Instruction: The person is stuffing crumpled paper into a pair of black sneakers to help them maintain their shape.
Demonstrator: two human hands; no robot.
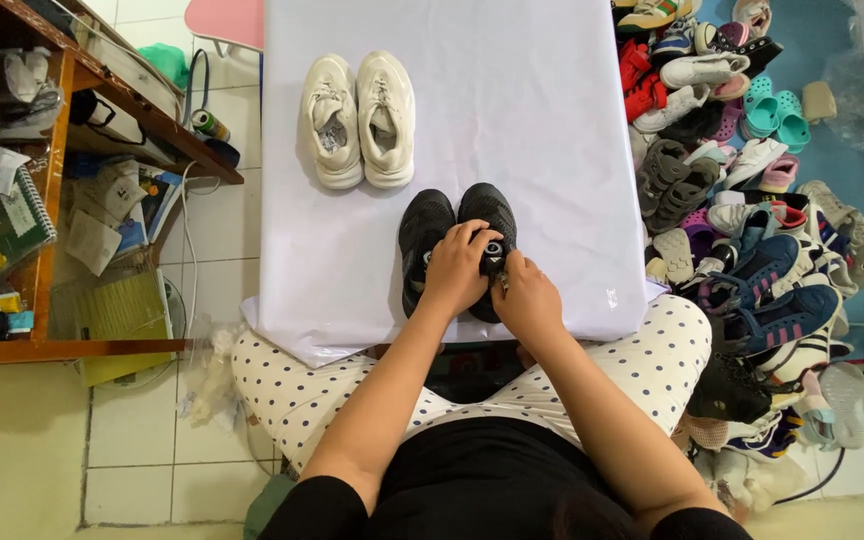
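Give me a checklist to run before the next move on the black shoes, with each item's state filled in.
1. Both hands on the work: left hand and right hand rest on the black shoes. Ok.
2. Black shoes side by side, toes pointing away, on the white sheet. Ok.
3. White shoes paired and apart from the black pair. Ok.
4. Laces of the right-side black shoe tied: fingers cover them. Cannot tell.
5. Black shoes fully on the sheet: heels hidden under the hands near its front edge. Cannot tell.
6. Shoe pile on the floor, off the sheet. Ok.
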